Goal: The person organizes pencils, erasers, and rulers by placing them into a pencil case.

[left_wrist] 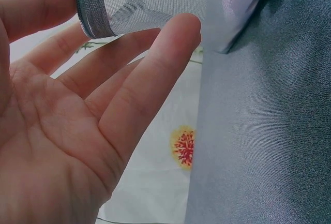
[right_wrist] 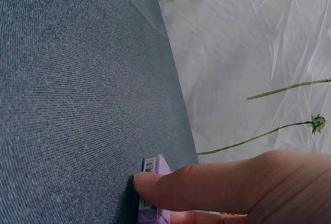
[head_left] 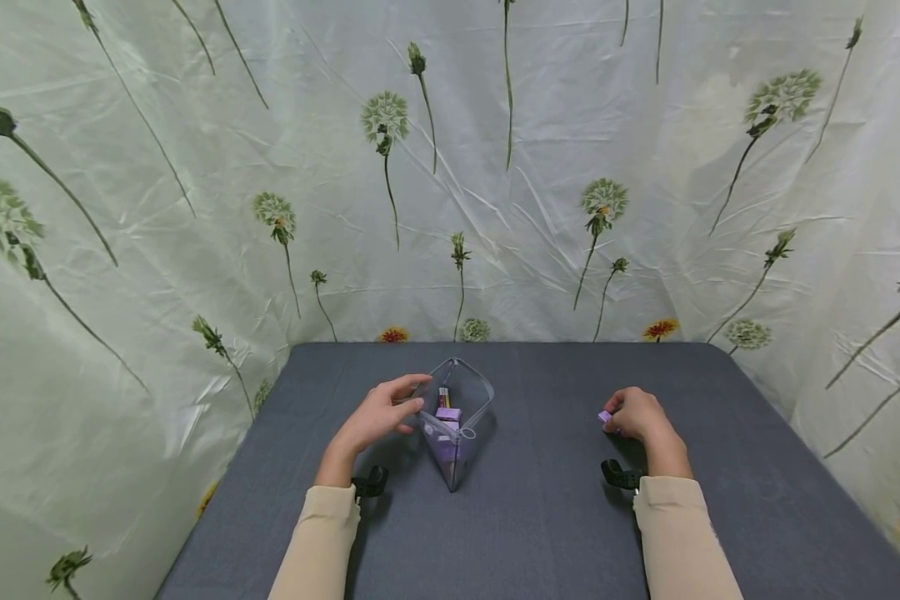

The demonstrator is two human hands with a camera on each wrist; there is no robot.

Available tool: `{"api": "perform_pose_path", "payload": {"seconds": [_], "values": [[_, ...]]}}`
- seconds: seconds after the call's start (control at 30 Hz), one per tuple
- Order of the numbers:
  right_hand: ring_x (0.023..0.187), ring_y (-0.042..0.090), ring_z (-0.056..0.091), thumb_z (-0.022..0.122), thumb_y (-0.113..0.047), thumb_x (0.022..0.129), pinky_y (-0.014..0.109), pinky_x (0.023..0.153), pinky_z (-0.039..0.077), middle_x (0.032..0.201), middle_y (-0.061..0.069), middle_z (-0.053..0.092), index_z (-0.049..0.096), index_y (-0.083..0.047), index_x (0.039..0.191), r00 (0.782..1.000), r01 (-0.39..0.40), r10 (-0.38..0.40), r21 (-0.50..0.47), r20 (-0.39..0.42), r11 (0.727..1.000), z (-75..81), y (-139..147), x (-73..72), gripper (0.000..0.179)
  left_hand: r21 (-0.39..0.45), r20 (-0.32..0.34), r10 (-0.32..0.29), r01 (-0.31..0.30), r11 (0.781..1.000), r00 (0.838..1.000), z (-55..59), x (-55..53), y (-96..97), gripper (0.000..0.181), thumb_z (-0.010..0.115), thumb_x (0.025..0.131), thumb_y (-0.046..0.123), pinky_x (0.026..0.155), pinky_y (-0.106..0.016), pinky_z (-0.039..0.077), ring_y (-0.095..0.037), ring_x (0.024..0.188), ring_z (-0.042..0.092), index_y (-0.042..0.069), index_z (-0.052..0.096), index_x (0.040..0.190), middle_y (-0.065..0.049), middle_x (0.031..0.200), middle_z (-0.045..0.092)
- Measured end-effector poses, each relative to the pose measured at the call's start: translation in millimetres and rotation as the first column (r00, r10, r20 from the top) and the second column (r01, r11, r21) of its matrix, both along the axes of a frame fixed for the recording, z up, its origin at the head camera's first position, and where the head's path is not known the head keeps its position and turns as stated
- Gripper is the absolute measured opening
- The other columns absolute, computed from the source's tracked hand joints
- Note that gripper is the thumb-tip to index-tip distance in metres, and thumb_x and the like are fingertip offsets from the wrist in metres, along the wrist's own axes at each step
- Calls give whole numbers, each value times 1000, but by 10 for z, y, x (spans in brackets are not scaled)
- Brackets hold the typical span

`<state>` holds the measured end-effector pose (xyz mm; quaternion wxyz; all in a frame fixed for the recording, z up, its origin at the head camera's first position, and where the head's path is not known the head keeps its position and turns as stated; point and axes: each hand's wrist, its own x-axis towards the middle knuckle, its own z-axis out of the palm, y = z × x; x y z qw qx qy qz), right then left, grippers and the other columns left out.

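A see-through mesh zip pouch (head_left: 450, 450) stands on the table with its mouth open. Several small purple boxes (head_left: 447, 413) and a yellow-and-dark stick-like item (head_left: 443, 397) show inside it. My left hand (head_left: 378, 412) is at the pouch's left side, thumb and forefinger at the grey zipper rim (left_wrist: 95, 6), the other fingers spread along the mesh. Well to the right, my right hand (head_left: 640, 414) pinches a small purple box (right_wrist: 150, 211) with a barcode on its end, low over the table. Its far fingers are mostly hidden.
The dark grey cloth-covered table (head_left: 525, 517) runs back to a pale curtain (head_left: 450, 192) printed with dandelions. A ring-shaped zipper pull (head_left: 467, 433) hangs at the pouch's near corner. Black straps with cameras (head_left: 371, 482) sit at both wrists.
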<state>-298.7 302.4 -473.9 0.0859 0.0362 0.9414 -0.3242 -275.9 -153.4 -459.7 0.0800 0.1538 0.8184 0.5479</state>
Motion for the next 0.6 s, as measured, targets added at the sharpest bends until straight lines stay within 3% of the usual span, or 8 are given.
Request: {"api": "perform_pose_path", "payload": {"seconds": [0.27,0.4,0.6], "values": [[65,21,58,78,0,79,34,58,47,77,9,63,70,1,96,1000,-6,6,3,-4,1000,-12,5,7,19,-5,10,-4,4,1000,1000,-15,-1,7,46,63,101,24,75,-41,60,-33,130,52,25,54,146,-6,151,48],[63,20,57,77,0,78,33,56,47,74,7,63,71,0,93,1000,-12,12,4,-22,1000,-17,4,5,16,6,7,-1,1,1000,1000,-14,-7,13,42,62,102,20,74,-41,60,-33,131,51,31,57,142,-6,151,48],[64,21,58,75,0,80,34,56,47,76,7,64,72,-1,93,998,-30,31,14,-49,999,23,3,13,13,6,2,0,0,1000,1000,-7,-18,22,43,60,102,15,74,-41,60,-34,131,51,29,56,143,-8,152,47]]}}
